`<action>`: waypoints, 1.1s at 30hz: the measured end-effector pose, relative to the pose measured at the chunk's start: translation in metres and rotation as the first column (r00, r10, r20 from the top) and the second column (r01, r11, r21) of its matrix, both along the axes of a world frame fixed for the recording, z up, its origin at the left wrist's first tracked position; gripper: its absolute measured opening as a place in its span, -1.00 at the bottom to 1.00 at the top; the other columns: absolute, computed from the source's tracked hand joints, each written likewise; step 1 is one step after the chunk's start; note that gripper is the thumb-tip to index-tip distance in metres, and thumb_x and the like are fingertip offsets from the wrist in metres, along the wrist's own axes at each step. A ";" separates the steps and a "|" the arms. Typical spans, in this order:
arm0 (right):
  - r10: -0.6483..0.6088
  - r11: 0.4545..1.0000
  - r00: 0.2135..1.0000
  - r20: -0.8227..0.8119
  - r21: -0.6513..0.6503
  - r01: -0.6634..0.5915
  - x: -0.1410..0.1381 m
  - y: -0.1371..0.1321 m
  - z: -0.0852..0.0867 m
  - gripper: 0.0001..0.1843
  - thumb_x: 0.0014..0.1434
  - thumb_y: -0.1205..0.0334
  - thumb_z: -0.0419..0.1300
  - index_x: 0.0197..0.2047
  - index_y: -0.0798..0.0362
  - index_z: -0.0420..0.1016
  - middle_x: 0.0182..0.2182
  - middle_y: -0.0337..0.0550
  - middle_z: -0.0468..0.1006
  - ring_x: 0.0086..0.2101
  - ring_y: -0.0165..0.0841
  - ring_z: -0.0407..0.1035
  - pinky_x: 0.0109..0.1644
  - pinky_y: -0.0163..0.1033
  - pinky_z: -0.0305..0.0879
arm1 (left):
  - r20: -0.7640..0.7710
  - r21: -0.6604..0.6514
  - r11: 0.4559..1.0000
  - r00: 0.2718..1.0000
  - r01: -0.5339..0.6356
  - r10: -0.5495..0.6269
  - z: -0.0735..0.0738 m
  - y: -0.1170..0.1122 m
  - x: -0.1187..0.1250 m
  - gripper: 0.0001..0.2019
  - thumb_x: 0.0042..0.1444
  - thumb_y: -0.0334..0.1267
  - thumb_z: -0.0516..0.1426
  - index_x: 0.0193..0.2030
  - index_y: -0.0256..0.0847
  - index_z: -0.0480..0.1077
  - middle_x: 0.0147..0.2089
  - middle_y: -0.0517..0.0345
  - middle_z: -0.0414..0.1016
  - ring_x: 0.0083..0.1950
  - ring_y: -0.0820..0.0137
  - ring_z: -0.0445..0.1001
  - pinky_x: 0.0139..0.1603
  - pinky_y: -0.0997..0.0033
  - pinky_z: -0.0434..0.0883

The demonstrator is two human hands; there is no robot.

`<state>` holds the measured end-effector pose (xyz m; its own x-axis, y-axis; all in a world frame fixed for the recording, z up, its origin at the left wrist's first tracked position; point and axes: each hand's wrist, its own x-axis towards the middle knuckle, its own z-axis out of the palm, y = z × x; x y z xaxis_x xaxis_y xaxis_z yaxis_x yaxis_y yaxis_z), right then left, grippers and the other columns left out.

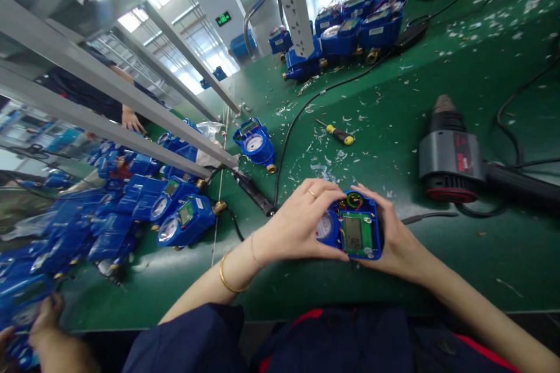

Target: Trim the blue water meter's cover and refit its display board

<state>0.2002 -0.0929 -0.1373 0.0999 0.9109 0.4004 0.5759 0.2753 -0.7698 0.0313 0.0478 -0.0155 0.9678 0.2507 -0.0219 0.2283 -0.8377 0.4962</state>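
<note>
Both my hands hold one blue water meter (353, 227) just above the green bench (394, 105) near its front edge. The meter's cover is off, showing a green circuit board with an LCD and a round dial at its left. My left hand (297, 224) wraps the dial side, fingers over the top, with a ring and gold bangle on that arm. On the opposite side, my right hand (394, 239) cups the meter.
A heat gun (450, 157) lies at right with its black cord. A yellow-handled screwdriver (339, 134) and another meter (256, 143) lie further back, amid plastic scraps. Several blue meters (175, 215) pile at left; more (350, 29) stand behind a power strip (297, 9). Another person's hand (44, 326) is bottom left.
</note>
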 end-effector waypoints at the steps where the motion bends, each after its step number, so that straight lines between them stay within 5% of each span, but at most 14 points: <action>1: -0.004 1.000 1.000 -0.001 0.005 0.004 0.000 0.001 0.001 0.10 0.07 0.06 0.38 0.44 0.10 -0.24 0.32 0.23 0.09 0.33 -0.02 0.02 0.39 0.13 0.05 | -0.021 0.072 0.997 1.000 0.009 -0.007 -0.003 -0.007 0.000 -0.16 -0.07 0.19 0.32 0.27 -0.20 0.21 0.27 -0.16 0.31 0.32 0.04 0.24 0.37 0.01 0.20; 6: -0.041 0.999 0.998 0.051 -0.007 0.041 0.000 0.006 0.006 0.05 0.05 0.06 0.37 0.41 0.12 -0.15 0.25 0.20 0.18 0.24 -0.06 0.17 0.34 0.04 0.16 | -0.027 0.273 0.962 0.999 -0.022 0.030 -0.021 -0.024 0.003 -0.12 -0.05 0.20 0.30 0.29 -0.31 0.19 0.25 -0.23 0.28 0.26 -0.02 0.23 0.36 -0.07 0.19; 13: -0.059 0.998 0.989 0.139 0.019 0.057 0.006 0.014 0.008 0.12 -0.04 -0.10 0.39 0.39 0.09 -0.13 0.21 0.20 0.26 0.19 -0.01 0.22 0.25 0.11 0.23 | 0.070 0.179 0.982 0.997 -0.052 0.040 -0.023 -0.013 0.007 -0.18 -0.03 0.25 0.28 0.24 -0.26 0.24 0.11 -0.14 0.41 0.10 0.08 0.34 0.17 -0.02 0.38; 19: -0.035 0.999 0.992 0.120 0.000 0.035 0.008 0.017 0.010 0.12 -0.09 -0.05 0.39 0.38 0.07 -0.12 0.20 0.19 0.28 0.20 0.01 0.21 0.23 0.15 0.20 | 0.209 0.062 0.994 0.975 -0.088 0.073 -0.024 -0.006 0.011 -0.29 -0.12 0.16 0.36 0.08 -0.23 0.34 -0.01 -0.06 0.47 0.02 0.13 0.39 0.08 0.06 0.41; 33: 0.014 0.999 1.000 -0.002 0.029 -0.014 0.010 0.018 0.013 0.08 -0.12 -0.04 0.44 0.33 0.10 -0.02 0.14 0.16 0.32 0.14 -0.06 0.27 0.23 0.04 0.27 | 0.259 0.069 0.988 0.959 -0.141 0.118 -0.027 -0.006 0.009 -0.32 -0.17 0.09 0.39 0.05 -0.19 0.36 -0.06 -0.02 0.49 -0.06 0.18 0.45 0.06 0.07 0.42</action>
<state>0.2098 -0.0744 -0.1245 0.0879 0.9003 0.4263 0.5705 0.3053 -0.7624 0.0399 0.0419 -0.0429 0.8979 0.3645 0.2467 0.2139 -0.8513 0.4791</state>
